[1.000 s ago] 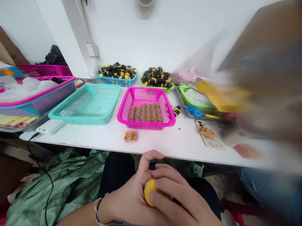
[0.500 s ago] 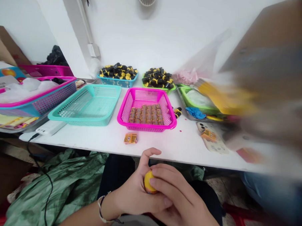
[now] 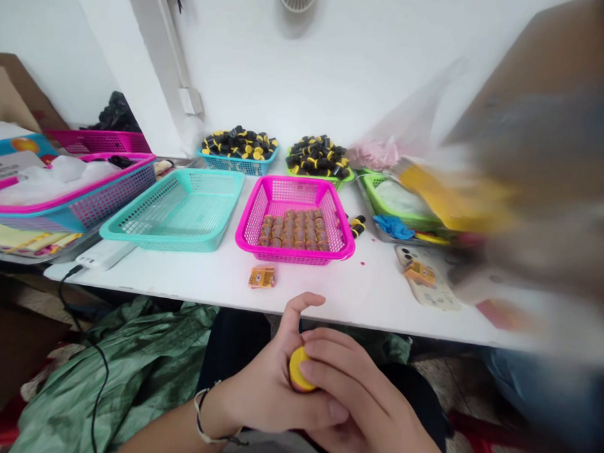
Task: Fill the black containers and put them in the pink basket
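The left hand (image 3: 259, 398) and right hand (image 3: 359, 402) hold 1 round yellow plastic cap (image 3: 298, 370) between closed fingers, below the edge of 1 flat white table (image 3: 379, 290).

The round cap (image 3: 298, 370) is bright yellow. A hot-pink mesh basket (image 3: 246, 241) sits beside a turquoise mesh basket (image 3: 181, 241), and a blue mesh basket (image 3: 237, 167) holds black-and-yellow caps (image 3: 240, 144). The counter (image 3: 379, 296) is white; the crumpled sheet (image 3: 140, 373) below is mottled green.

Cylinders (image 3: 292, 230) in a basket (image 3: 240, 238) (caps (image 3: 239, 144) behind)
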`<act>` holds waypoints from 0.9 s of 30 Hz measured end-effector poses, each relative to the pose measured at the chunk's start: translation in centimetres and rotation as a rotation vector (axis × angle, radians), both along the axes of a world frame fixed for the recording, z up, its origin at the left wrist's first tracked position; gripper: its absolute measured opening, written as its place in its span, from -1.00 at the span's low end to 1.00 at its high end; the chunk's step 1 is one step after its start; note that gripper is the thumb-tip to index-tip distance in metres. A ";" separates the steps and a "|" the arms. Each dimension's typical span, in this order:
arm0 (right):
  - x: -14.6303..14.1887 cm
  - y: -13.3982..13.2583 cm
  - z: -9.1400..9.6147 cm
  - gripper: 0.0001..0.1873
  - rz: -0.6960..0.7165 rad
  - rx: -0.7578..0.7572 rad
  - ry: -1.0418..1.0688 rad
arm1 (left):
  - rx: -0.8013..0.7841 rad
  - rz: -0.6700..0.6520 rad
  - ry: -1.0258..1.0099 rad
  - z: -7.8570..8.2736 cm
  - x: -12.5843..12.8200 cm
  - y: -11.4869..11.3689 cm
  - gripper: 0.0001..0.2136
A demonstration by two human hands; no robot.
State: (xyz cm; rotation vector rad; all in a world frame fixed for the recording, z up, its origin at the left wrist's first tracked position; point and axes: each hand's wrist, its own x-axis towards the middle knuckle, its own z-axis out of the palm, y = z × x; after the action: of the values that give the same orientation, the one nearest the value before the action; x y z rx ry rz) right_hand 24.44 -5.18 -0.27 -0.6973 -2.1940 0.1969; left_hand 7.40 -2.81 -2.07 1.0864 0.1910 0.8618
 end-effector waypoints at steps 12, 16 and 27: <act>-0.5 0.4 0.4 -0.66 -0.039 0.024 0.049 | -0.059 -0.013 0.182 -0.3 -0.8 0.6 -0.19; -0.6 1.2 -0.8 -0.65 -0.126 0.082 0.029 | 0.168 0.140 0.402 1.7 -2.3 1.7 -0.31; 3.5 5.0 -3.9 -0.68 -0.597 0.059 0.147 | 0.842 0.328 1.363 11.2 -2.6 19.3 -0.79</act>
State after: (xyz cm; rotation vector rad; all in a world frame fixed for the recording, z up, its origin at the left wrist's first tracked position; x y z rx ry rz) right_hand 27.95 -0.18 -4.13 -1.2232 -1.7564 -0.1209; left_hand 4.81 16.47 9.13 2.3663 1.2402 0.3093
